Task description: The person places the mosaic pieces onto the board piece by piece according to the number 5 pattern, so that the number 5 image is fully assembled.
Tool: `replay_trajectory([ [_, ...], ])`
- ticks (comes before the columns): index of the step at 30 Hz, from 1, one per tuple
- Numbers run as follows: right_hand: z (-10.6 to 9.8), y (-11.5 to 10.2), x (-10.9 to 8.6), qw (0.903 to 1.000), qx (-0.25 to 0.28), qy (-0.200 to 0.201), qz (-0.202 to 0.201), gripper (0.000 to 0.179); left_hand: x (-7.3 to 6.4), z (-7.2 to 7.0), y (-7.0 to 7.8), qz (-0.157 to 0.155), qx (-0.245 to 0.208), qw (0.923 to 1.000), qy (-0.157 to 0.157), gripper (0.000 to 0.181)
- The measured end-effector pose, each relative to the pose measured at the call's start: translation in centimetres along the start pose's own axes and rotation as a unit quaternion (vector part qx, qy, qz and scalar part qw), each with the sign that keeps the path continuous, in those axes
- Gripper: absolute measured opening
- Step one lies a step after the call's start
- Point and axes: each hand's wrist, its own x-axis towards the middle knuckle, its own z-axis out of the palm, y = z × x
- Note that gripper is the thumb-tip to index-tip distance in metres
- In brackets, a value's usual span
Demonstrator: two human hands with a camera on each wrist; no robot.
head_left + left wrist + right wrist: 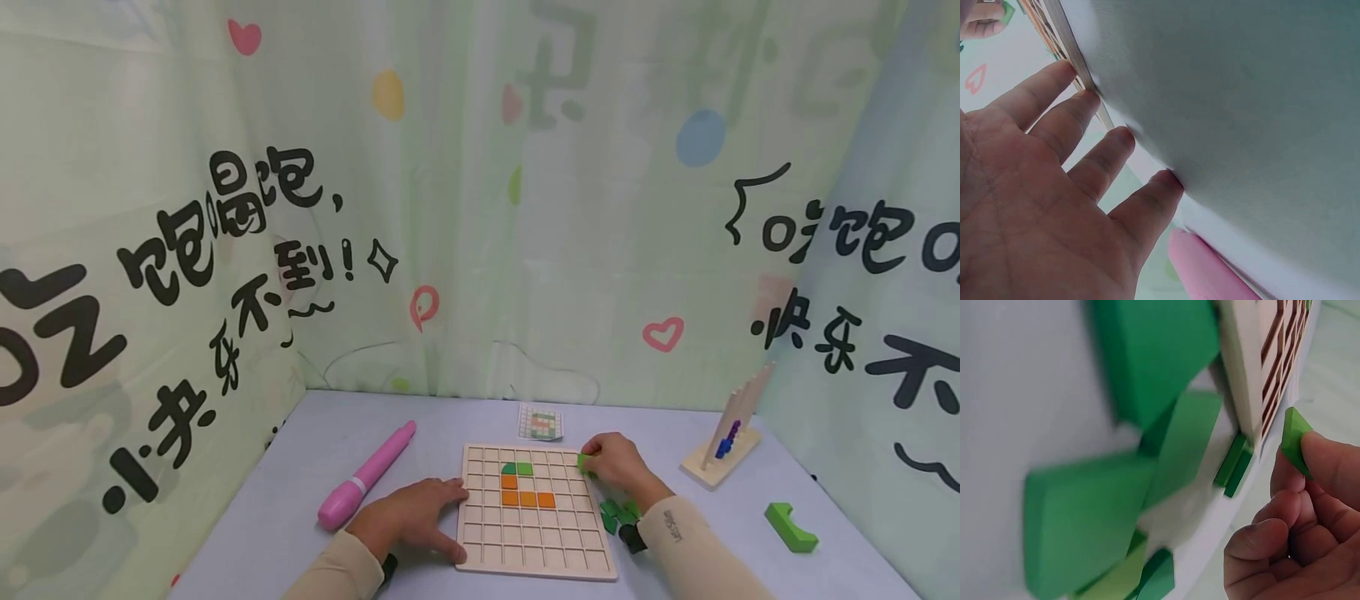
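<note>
A square wooden grid board [536,531] lies in front of me, with orange tiles [528,499] and two green tiles [524,469] in its upper middle cells. My left hand [415,518] rests along the board's left edge, fingers spread; the left wrist view shows its fingertips [1072,70] at the wooden side. Near the board's upper right corner my right hand [618,461] pinches a green tile [1295,439] between thumb and finger. Loose green tiles [1085,519] lie beside the board's right edge, below that hand.
A pink baton-shaped object [367,475] lies left of the board. Behind the board is a small pattern card [540,423]. To the right stand a wooden stand with purple and blue beads [723,446] and a green arch-shaped block [791,528]. Printed curtains [450,208] enclose the table.
</note>
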Motion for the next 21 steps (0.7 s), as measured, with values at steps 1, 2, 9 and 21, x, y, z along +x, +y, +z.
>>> replay_trajectory([
  [1,0.3,-0.2,0.0,1.0000,0.003,-0.002,-0.004,0.008,0.0,0.0,0.0,-0.001,0.000,1.0000,0.000,0.088],
  [2,0.6,-0.4,0.0,0.9999,0.006,-0.004,-0.008,0.008,0.0,0.0,0.0,-0.002,-0.001,1.0000,-0.001,0.088],
  [9,2.0,-1.6,0.0,0.9989,0.036,-0.020,-0.023,0.007,0.0,-0.1,0.1,-0.002,-0.001,1.0000,-0.002,0.088],
  [21,3.7,-3.2,0.6,0.9969,0.036,-0.046,-0.052,0.007,-0.1,-0.2,0.1,0.001,-0.007,1.0000,-0.004,0.088],
])
